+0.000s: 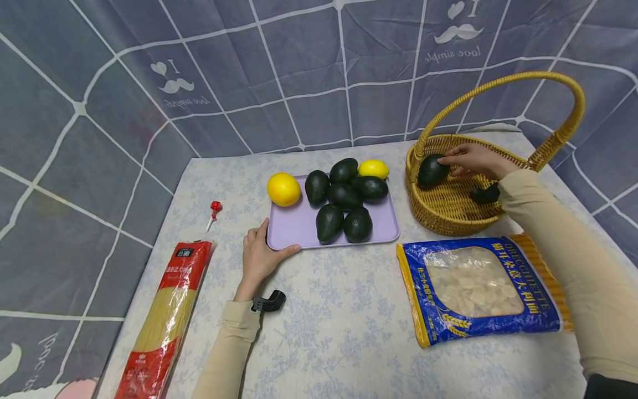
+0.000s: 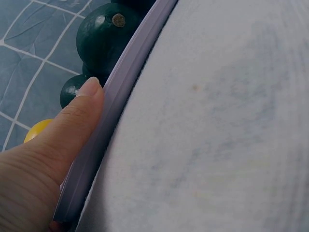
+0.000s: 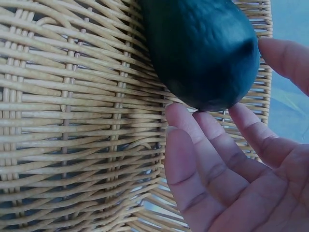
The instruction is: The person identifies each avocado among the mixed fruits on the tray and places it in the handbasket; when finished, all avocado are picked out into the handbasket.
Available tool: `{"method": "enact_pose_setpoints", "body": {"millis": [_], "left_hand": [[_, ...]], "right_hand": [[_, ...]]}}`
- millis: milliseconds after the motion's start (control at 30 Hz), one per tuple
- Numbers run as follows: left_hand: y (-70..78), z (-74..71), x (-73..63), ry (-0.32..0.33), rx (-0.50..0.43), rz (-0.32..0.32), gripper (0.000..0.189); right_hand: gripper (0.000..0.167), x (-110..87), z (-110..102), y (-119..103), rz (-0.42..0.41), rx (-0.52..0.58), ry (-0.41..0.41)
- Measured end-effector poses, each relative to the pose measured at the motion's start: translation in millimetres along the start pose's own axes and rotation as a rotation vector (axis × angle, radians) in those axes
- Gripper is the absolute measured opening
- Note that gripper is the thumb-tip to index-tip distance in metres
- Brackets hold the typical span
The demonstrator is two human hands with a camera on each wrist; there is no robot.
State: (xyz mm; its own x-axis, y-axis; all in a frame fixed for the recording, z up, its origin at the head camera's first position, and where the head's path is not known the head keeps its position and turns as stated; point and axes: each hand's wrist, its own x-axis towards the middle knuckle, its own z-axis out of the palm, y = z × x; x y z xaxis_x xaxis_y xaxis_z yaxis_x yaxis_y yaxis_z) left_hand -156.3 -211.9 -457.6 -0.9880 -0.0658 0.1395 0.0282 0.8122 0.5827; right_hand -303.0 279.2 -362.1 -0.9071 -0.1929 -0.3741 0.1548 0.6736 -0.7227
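A lilac tray (image 1: 299, 230) lies on the table with several dark green avocados (image 1: 329, 223) on it. My left hand (image 1: 260, 252) rests at the tray's near left corner, fingers along the left side. Its straight thumb (image 2: 79, 116) lies against the tray's rim in the left wrist view. In the wicker basket (image 1: 448, 216) at the right, another avocado (image 1: 432, 170) leans by the left wall. My right hand (image 1: 471, 159) reaches in and holds this avocado's rounded end between thumb and fingertips; the other fingers stand loosely apart from it.
A large yellow fruit (image 1: 283, 189) and a lemon (image 1: 374, 169) sit at the tray's far corners. The basket's tall handle (image 1: 503, 80) arches over it. A blue pasta bag (image 1: 478, 288) lies before the basket. A lollipop (image 1: 215, 208) and a spaghetti pack (image 1: 164, 316) lie at left.
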Motion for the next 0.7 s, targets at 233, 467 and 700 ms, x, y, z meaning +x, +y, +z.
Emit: {"method": "enact_pose_setpoints", "body": {"millis": [233, 467, 700], "left_hand": [[0.1, 0.4, 0.2, -0.004, 0.001, -0.007, 0.108], [0.1, 0.7, 0.3, -0.003, -0.004, 0.000, 0.108], [-0.1, 0.5, 0.2, -0.003, -0.002, -0.004, 0.108]], "right_hand": [[0.077, 0.1, -0.3, 0.1, -0.009, -0.018, -0.001], [0.078, -3.3, -1.0, 1.8, -0.002, 0.003, 0.005], [0.075, -6.1, -2.5, 6.3, -0.018, -0.002, 0.006]]}}
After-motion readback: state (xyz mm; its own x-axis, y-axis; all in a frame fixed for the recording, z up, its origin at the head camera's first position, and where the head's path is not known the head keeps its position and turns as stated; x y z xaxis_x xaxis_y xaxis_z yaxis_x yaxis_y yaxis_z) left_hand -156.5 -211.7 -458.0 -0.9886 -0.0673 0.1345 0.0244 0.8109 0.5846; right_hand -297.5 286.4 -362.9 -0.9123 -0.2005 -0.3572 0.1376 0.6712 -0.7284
